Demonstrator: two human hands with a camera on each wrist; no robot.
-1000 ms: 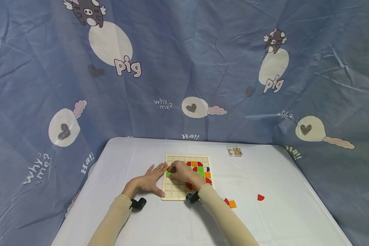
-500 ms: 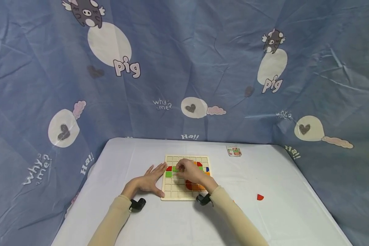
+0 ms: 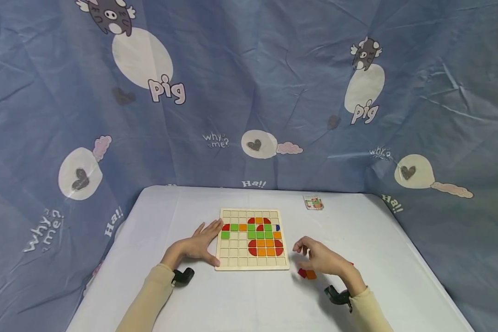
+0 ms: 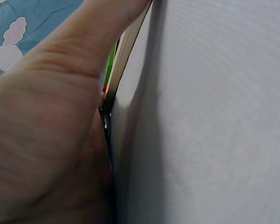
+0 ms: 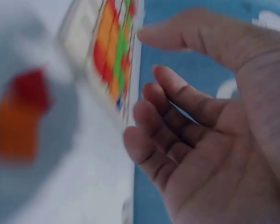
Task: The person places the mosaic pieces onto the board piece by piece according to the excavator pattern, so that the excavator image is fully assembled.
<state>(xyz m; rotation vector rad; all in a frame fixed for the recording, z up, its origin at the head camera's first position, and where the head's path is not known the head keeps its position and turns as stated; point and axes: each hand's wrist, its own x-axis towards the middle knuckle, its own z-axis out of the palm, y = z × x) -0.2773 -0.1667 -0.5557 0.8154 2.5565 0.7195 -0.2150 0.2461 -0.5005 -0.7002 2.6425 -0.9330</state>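
Observation:
A square wooden grid board lies on the white table, with red, orange, green and blue pieces set in its cells. Against the board's left edge rests my left hand, fingers spread and straight. To the right of the board, my right hand hovers with loosely bent fingers and nothing between them, as the right wrist view also shows. Just below it on the table lie an orange square tile and a red piece, blurred in the right wrist view. Another red piece is mostly hidden behind the right hand.
A small picture card with a coloured pattern lies at the back right of the table. A blue printed cloth hangs behind and at both sides of it.
My right hand has left the board and moved right, over the loose pieces. An orange tile now shows beside the green one in the board's upper left row. My left hand stays in place.

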